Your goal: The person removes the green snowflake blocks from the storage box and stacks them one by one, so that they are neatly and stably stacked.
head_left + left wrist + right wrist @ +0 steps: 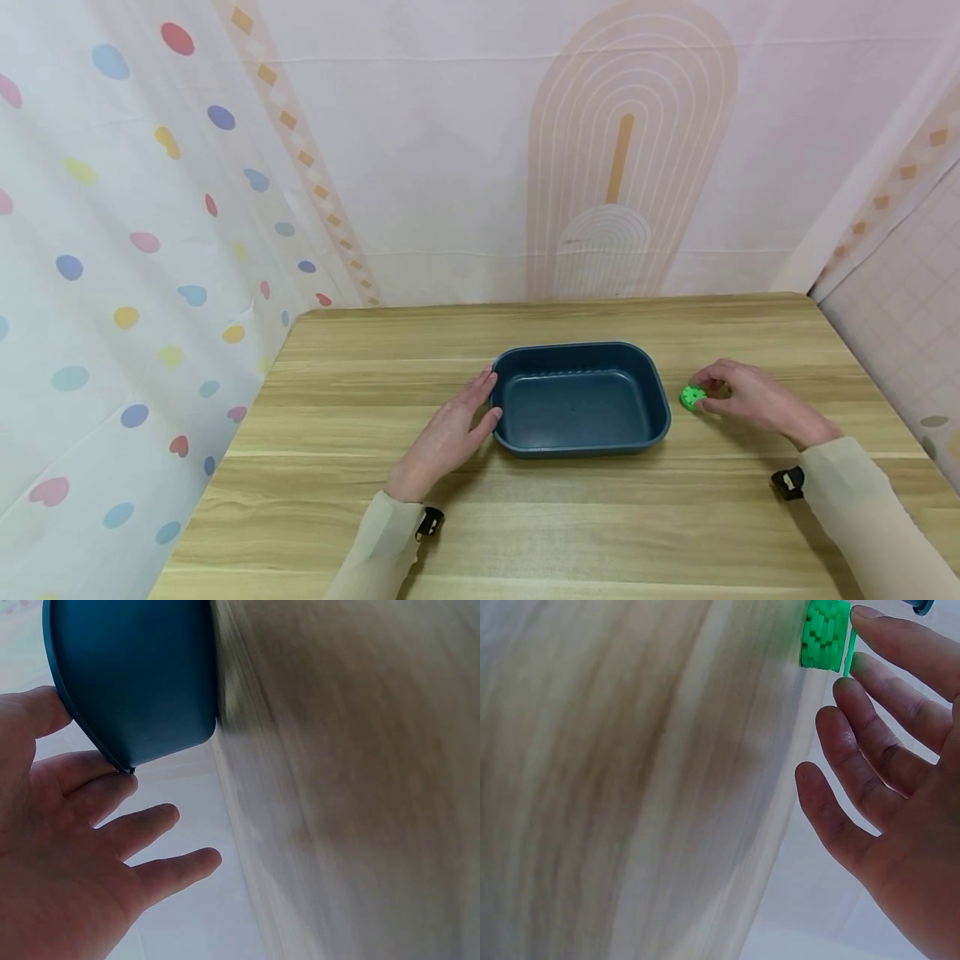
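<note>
A dark blue rectangular basin (573,408) stands on the table. At its left side my left hand (448,429) touches the rim, thumb and fingers spread apart; the left wrist view shows the fingertips (124,784) at the basin's edge (139,682). To the basin's right is a small stack of bright green notched plastic discs (825,636). With thumb and forefinger my right hand (757,404) pinches the top green disc (850,652), which stands slightly apart from the stack. The other fingers of that hand are loosely extended.
The wooden table (337,467) extends around the basin on all sides. A patterned curtain (450,167) hangs behind its far edge, and a dotted curtain (135,292) hangs along the left. Black straps (789,482) sit at both wrists.
</note>
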